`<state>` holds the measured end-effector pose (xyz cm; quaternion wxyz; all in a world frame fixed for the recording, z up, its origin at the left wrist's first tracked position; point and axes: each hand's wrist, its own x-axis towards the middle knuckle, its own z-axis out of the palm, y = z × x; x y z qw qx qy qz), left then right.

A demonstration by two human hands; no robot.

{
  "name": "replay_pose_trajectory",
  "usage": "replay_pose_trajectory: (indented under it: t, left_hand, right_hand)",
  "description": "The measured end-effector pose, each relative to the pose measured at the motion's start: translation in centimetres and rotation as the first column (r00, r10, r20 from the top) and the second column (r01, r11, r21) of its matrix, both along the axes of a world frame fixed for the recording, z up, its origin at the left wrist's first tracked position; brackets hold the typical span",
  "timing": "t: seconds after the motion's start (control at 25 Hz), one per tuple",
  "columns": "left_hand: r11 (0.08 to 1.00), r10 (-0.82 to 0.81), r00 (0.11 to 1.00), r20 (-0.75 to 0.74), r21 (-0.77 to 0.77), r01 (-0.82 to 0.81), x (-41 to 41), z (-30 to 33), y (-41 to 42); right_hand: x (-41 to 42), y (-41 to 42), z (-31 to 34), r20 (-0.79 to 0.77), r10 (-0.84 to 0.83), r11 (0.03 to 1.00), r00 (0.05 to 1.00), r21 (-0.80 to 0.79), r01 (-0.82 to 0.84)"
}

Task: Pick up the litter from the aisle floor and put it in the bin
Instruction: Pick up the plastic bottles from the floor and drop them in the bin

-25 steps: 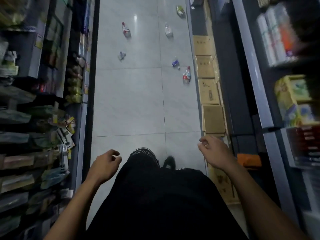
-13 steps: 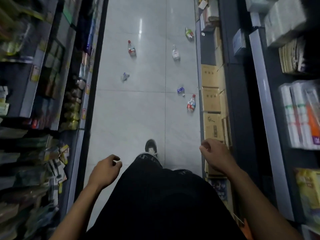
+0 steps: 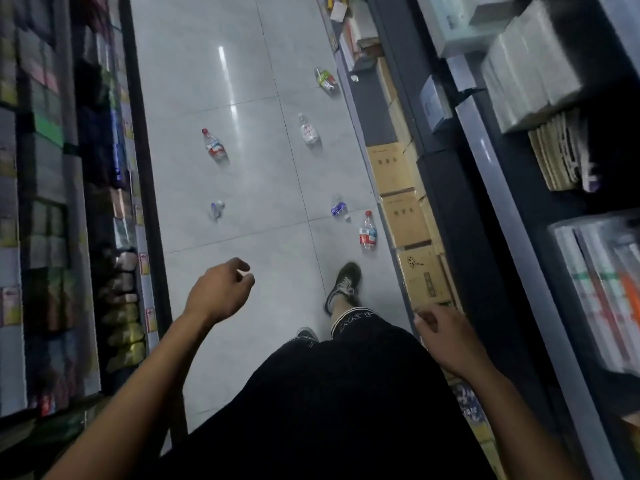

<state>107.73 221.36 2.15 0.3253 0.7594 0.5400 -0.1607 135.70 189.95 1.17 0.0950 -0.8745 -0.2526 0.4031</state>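
Six pieces of litter lie on the tiled aisle floor (image 3: 214,81) ahead: a red-capped bottle (image 3: 367,231) beside the cardboard boxes (image 3: 405,216), a blue scrap (image 3: 338,208) just beyond it, others farther off. Left hand (image 3: 219,289) and right hand (image 3: 446,337) hang with fingers loosely curled, holding nothing.

Aisle floor (image 3: 214,81) runs between shelving on left (image 3: 52,202) and shelving on right (image 3: 519,168). Row of cartons (image 3: 403,220) on floor along foot of right shelving. Six litter items lie on floor ahead of person: nearest bottle (image 3: 367,231) just beside cartons, crushed wrapper (image 3: 339,208) near it; crumpled bottle (image 3: 216,208) toward left; two bottles (image 3: 214,147) (image 3: 308,130) farther on; last bottle (image 3: 326,79) farthest, by right shelving. Left hand (image 3: 221,289) over floor; right hand (image 3: 446,341) in front of cartons. Foot (image 3: 344,287) behind nearest bottle.
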Motion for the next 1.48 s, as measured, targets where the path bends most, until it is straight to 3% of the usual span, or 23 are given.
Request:
replay_pose_trajectory:
  t: [0.32, 0.48, 0.64, 0.84, 0.96, 1.12, 1.24, 1.32, 1.48]
  left_hand:
    - [0.995, 0.037, 0.999, -0.026, -0.091, -0.039, 11.5, -3.2, 8.0]
    - [0.985, -0.030, 1.000, 0.010, -0.167, 0.031, 17.8, -7.9, 12.6]
    - [0.962, -0.136, 0.990, -0.020, -0.240, 0.127, 24.3, -20.7, 17.3]
    - [0.900, -0.303, 0.953, -0.004, -0.331, 0.284, 31.6, -44.1, 19.3]
    - [0.890, -0.383, 0.923, -0.037, -0.280, 0.359, 35.2, -58.0, 19.9]
    - [0.920, -0.384, 0.921, -0.070, -0.111, 0.375, 40.7, -73.7, 20.2]
    - [0.984, -0.172, 0.978, -0.114, -0.066, 0.166, 44.0, -81.9, 19.7]
    - [0.994, -0.012, 0.998, -0.057, -0.106, 0.005, 45.2, -84.6, 18.9]
    - [0.985, 0.020, 0.997, 0.070, -0.174, -0.008, 44.7, -83.8, 17.9]
  right_hand:
    - [11.2, 15.4, -4.1, -0.087, 0.104, 0.992, 0.991, -0.057, -0.109]
    - [13.6, 22.0, -9.6, -0.144, 0.053, 0.979, 0.988, -0.186, -0.079]
    - [14.5, 26.9, -22.7, -0.216, -0.112, 0.949, 0.970, -0.313, 0.040]
    - [15.0, 29.8, -46.2, -0.181, -0.314, 0.900, 0.932, -0.369, 0.231]
    - [16.5, 30.0, -59.6, -0.100, -0.406, 0.854, 0.908, -0.396, 0.338]
    - [19.1, 29.0, -74.6, 0.131, -0.509, 0.795, 0.851, -0.307, 0.523]
    - [20.4, 28.0, -81.9, 0.192, -0.559, 0.763, 0.807, -0.263, 0.591]
    - [20.4, 27.6, -84.6, 0.214, -0.564, 0.768, 0.798, -0.220, 0.602]
    - [19.2, 27.8, -84.1, 0.273, -0.444, 0.831, 0.853, -0.230, 0.506]
